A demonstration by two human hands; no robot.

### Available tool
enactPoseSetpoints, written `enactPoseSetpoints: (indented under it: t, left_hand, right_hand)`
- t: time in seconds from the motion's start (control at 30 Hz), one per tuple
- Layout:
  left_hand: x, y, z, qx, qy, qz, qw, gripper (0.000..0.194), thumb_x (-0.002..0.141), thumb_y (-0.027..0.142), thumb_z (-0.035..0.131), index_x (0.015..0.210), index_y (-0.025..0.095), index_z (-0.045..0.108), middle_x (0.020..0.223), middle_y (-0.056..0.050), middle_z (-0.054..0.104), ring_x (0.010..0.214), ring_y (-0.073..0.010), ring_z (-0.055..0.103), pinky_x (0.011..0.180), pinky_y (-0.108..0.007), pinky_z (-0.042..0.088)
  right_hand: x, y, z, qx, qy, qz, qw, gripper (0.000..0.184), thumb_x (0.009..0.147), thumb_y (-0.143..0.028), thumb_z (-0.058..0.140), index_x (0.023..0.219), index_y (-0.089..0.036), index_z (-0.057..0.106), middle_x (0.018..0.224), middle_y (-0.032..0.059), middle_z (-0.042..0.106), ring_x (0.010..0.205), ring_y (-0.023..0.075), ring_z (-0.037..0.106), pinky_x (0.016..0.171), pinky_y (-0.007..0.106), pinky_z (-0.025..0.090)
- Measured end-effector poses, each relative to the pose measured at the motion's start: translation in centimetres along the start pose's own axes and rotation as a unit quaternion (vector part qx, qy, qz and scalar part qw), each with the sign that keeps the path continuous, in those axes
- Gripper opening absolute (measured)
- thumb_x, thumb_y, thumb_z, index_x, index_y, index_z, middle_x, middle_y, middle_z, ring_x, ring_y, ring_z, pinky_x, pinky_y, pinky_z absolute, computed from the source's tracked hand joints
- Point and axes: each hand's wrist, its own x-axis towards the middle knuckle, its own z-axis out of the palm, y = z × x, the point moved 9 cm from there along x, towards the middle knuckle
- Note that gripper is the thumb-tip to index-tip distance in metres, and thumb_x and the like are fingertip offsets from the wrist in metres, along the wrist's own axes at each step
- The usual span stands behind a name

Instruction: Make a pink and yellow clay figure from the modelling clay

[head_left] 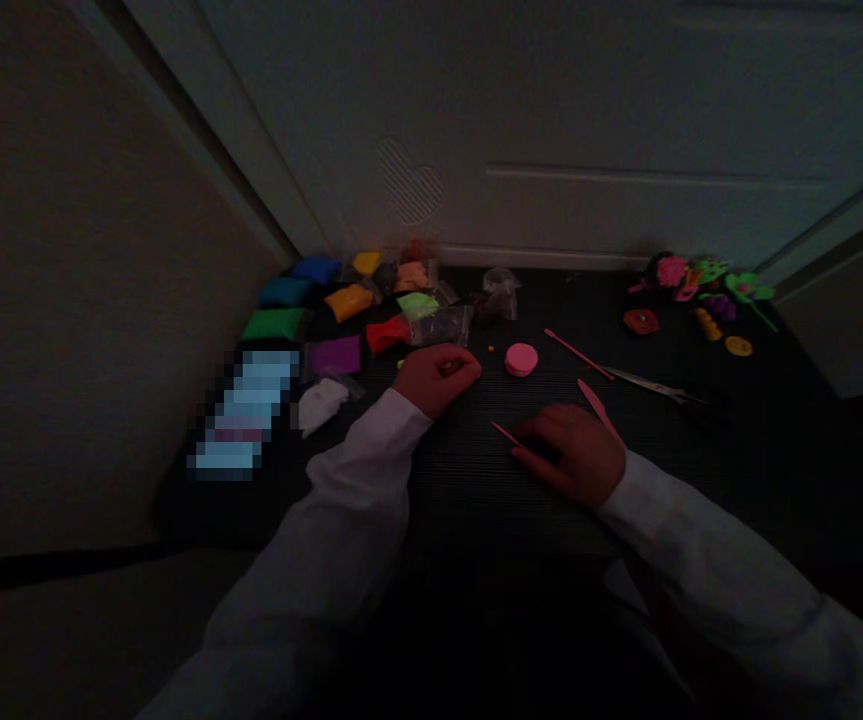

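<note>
My left hand point(437, 377) rests on the dark mat point(776, 450) with its fingers curled together, pinching something small that I cannot make out. Just right of it lie a tiny orange bit point(490, 348) and a flat pink clay disc point(522, 359). My right hand point(572, 450) lies lower and to the right, fingers closed round a thin pink modelling tool point(506, 433) whose tip points left. A second pink tool point(597, 408) sticks out above that hand.
Several coloured clay bags point(337, 300) lie at the back left, with a white lump point(321, 404) nearer. A pink stick point(577, 354) and scissors point(656, 386) lie right of the disc. Finished clay figures point(701, 295) stand at the back right, by the white door point(551, 130).
</note>
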Motion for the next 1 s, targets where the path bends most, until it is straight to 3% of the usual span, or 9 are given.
enactPoseSetpoints:
  t: [0.13,0.23,0.3,0.63,0.8,1.0]
  left_hand:
    - [0.2,-0.5,-0.9,-0.054,0.056,-0.012,0.997,0.023,0.074,0.032,0.051,0.069,0.014,0.064,0.064,0.000,0.066,0.061,-0.0113,0.058,0.061,-0.023,0.043]
    - [0.2,-0.7,-1.3,-0.076,0.089,-0.010,0.993,0.022,0.074,0.031,0.052,0.065,0.015,0.063,0.060,0.001,0.065,0.060,-0.0110,0.058,0.062,-0.023,0.044]
    - [0.3,-0.6,-1.4,-0.086,0.098,-0.003,0.991,0.022,0.074,0.030,0.052,0.063,0.015,0.063,0.059,0.002,0.064,0.060,-0.0109,0.057,0.062,-0.023,0.044]
    - [0.2,-0.2,-1.0,-0.124,0.092,0.006,0.988,0.023,0.075,0.029,0.051,0.063,0.014,0.062,0.061,0.000,0.065,0.060,-0.0121,0.060,0.065,-0.025,0.047]
    - [0.2,-0.4,-1.3,-0.121,0.103,0.003,0.987,0.022,0.074,0.029,0.052,0.062,0.014,0.062,0.059,0.000,0.064,0.061,-0.0116,0.059,0.065,-0.025,0.046]
    - [0.2,-0.3,-1.3,-0.116,0.103,0.005,0.988,0.020,0.073,0.028,0.053,0.061,0.015,0.062,0.059,0.001,0.063,0.060,-0.0112,0.058,0.063,-0.024,0.044]
  right_hand:
    - [-1.1,-0.4,0.0,-0.042,0.010,-0.023,0.999,0.044,0.082,-0.045,0.042,0.114,-0.017,0.051,0.104,0.0108,0.057,0.096,0.0230,0.049,0.083,0.040,0.035]
    - [-1.4,-1.0,0.2,-0.107,0.011,-0.056,0.993,0.056,0.080,-0.050,0.041,0.130,-0.024,0.035,0.133,0.0139,0.038,0.119,0.0296,0.035,0.092,0.049,0.026]
    - [-1.4,-1.1,0.6,-0.137,0.002,-0.062,0.989,0.059,0.080,-0.052,0.039,0.132,-0.025,0.031,0.140,0.0155,0.025,0.126,0.0317,0.025,0.095,0.052,0.021]
    - [-1.3,-2.2,1.5,-0.150,-0.031,-0.089,0.984,0.057,0.078,-0.055,0.040,0.130,-0.031,0.033,0.144,0.0130,0.019,0.129,0.0319,0.019,0.098,0.055,0.015]
    - [-1.0,-1.2,1.0,-0.161,-0.009,-0.041,0.986,0.056,0.080,-0.053,0.039,0.130,-0.029,0.034,0.143,0.0143,0.019,0.129,0.0327,0.019,0.097,0.056,0.016]
    - [-1.2,-2.1,1.7,-0.145,-0.039,-0.093,0.984,0.057,0.079,-0.056,0.038,0.131,-0.032,0.032,0.144,0.0135,0.018,0.129,0.0320,0.020,0.098,0.056,0.016]
